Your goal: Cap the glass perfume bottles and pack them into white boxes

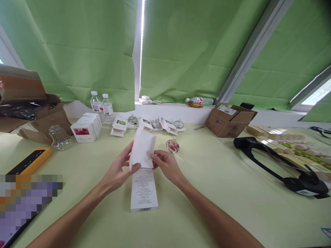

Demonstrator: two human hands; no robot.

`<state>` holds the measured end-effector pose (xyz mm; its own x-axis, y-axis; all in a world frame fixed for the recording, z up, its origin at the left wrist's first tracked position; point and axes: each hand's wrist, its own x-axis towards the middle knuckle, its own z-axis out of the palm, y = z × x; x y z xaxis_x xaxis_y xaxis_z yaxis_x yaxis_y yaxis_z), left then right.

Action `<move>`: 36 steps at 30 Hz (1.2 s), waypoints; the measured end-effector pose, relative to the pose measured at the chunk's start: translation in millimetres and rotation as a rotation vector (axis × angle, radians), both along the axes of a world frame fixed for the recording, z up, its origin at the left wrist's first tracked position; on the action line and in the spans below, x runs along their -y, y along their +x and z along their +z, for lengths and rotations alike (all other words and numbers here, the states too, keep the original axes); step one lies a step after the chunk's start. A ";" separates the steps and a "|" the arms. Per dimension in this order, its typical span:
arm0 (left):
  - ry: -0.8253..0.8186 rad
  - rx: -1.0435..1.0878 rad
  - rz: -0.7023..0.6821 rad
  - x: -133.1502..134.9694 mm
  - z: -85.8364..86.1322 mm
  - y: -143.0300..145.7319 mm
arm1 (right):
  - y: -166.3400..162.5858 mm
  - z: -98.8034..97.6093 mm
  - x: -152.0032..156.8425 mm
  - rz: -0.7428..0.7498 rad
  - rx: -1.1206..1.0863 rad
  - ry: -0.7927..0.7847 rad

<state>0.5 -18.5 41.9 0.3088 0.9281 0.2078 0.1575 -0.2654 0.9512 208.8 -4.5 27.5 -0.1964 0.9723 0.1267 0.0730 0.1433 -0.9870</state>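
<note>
A blank white folded carton (143, 147) is held up over the table between both hands. My left hand (121, 168) grips its left edge, with the thumb across the lower front corner. At the lower right edge, my right hand (165, 163) pinches the card between thumb and fingers. Below it lies a long white box (144, 193) with printed text and a barcode on the near end; its far part is hidden by the carton. A round glass ornament (172, 145) with red content rests just beyond my right hand.
Opened white boxes (119, 126) with round glass pieces (178, 124) line the back. Stacked white boxes (84, 132), a clear glass jar (59, 137) and water bottles (107, 108) stand left. A brown carton (227, 120) and black headset (279, 165) are right; an orange power strip (29, 161) lies left.
</note>
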 end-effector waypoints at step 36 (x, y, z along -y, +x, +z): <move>0.103 -0.062 0.046 -2.4 -0.3 1.1 | -3.7 1.9 8.1 0.033 0.082 0.053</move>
<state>1.6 -16.1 41.6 0.2815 0.9163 0.2848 0.2297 -0.3525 0.9072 205.1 -12.6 29.5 -0.2398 0.9576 0.1599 0.1475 0.1987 -0.9689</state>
